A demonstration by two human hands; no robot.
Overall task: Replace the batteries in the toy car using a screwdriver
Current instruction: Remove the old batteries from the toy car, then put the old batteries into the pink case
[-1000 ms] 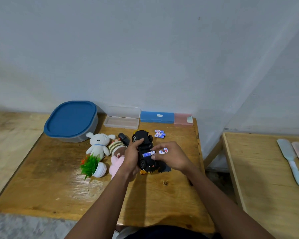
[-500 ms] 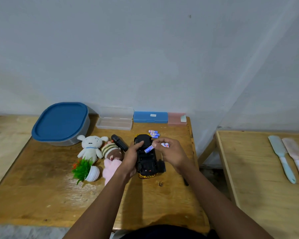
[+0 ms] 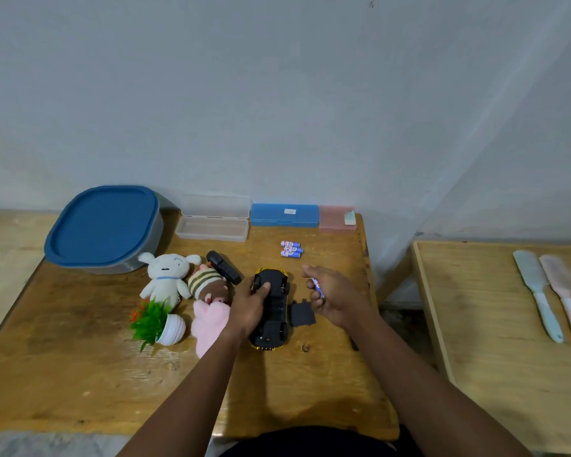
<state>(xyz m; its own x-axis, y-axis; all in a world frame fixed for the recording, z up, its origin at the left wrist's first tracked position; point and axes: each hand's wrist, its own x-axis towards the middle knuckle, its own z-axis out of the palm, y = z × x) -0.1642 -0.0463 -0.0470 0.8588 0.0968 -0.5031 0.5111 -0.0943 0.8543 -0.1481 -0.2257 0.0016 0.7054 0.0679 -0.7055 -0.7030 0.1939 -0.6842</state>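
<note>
black toy car lies belly-up, left hand gripping it; right hand pinches a battery. i'd keep the car pinned and check polarity.

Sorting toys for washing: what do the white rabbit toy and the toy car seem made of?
The white rabbit toy looks like plush fabric: matte, fuzzy, rounded outline. The toy car is likely hard plastic: smooth black underside, faintly glossy, yellow edges.
</note>
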